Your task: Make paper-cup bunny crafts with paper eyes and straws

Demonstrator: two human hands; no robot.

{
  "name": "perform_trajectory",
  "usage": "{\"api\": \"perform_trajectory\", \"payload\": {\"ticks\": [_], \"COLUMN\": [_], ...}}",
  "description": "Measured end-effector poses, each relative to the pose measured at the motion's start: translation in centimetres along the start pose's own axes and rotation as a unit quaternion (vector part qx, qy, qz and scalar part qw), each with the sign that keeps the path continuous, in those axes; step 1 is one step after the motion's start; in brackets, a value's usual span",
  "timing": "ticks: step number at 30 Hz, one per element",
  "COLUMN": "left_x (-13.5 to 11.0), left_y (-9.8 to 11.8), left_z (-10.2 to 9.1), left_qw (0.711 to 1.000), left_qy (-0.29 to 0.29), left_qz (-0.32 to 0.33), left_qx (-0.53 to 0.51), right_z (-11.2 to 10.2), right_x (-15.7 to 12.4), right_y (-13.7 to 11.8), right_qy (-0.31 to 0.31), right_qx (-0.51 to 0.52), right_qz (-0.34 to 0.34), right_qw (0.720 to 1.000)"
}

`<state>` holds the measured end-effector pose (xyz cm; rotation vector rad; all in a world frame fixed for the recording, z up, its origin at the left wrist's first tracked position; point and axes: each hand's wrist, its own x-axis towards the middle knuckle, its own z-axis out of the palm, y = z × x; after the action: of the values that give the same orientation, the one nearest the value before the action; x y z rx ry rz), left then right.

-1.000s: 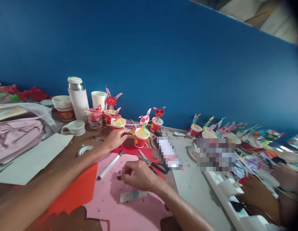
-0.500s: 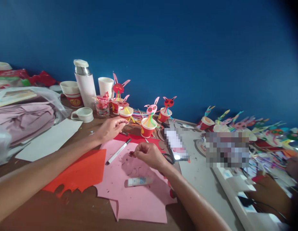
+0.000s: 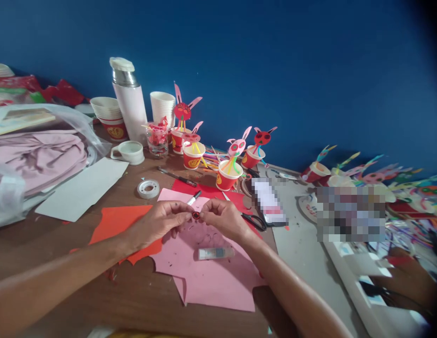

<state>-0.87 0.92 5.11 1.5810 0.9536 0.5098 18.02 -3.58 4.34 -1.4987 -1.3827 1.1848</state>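
Between my two hands is a small round paper piece [image 3: 196, 215], red with a black rim. My left hand [image 3: 160, 223] is closed, its thumb and fingertips at the piece's left edge. From the other side my right hand [image 3: 223, 219] pinches it. Below them lies a jagged-edged pink paper sheet [image 3: 218, 288] with dark scraps. A glue stick [image 3: 215, 253] rests on that sheet. A white marker [image 3: 194, 197] shows just behind the fingers, partly hidden. Orange paper [image 3: 116, 220] is under my left forearm, and red paper [image 3: 185, 187] is behind the pink sheet.
Paper cups [image 3: 228, 176] with paper animal heads on coloured stems stand at the back. Scissors [image 3: 255, 221] lie beside a phone [image 3: 269, 202]. A tape roll [image 3: 148, 189], mug [image 3: 128, 153] and thermos [image 3: 129, 103] are left. A person's hand [image 3: 407, 274] is at right.
My left hand has come back from near the cups to meet my right hand at the small paper piece. My right hand has shifted slightly; the tape roll and a dark pen are now uncovered.
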Motion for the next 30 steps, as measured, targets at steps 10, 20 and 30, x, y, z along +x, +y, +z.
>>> {"api": "perform_trajectory", "payload": {"ticks": [10,20,30], "left_x": [0.3,0.5,1.2], "left_y": [-1.3,-1.4,-0.3], "left_z": [-0.5,0.3,-0.9], "left_qw": [0.792,0.840,0.984], "left_qy": [0.133,0.111,0.134], "left_qz": [0.470,0.433,0.099], "left_qx": [0.366,0.309,0.061], "right_z": [1.0,2.0,-1.3], "right_x": [-0.2,-0.4,-1.7], "right_y": [-0.9,-0.8,-2.9], "right_qy": [0.008,0.041,-0.145], "right_qx": [0.158,0.163,-0.125], "right_qz": [0.038,0.035,-0.051], "right_qw": [0.987,0.985,0.980]}}
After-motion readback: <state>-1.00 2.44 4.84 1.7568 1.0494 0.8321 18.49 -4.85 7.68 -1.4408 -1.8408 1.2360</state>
